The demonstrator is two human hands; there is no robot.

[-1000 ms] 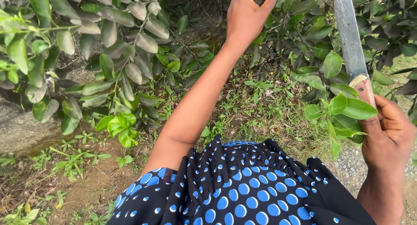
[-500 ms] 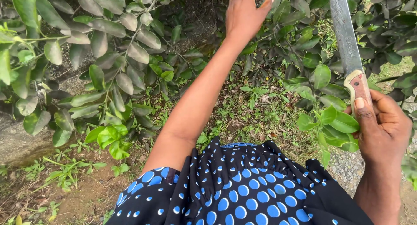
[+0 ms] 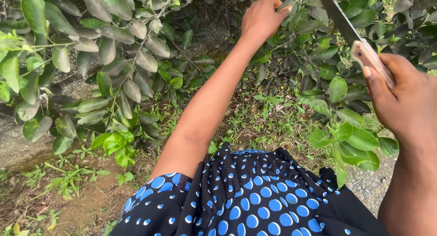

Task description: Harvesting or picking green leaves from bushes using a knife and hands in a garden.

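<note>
two hands, one knife, one shrub. left hand stretched far forward, fingers clenched on a leafy twig at the top of the shrub. right hand wrapped tight round the knife handle, blade slanting up and leftward from the knuckles, close beside the left fingertips. dense leaves all around both hands; open grass below the forearm, bare dirt well behind, spotted dress nearest.
</note>
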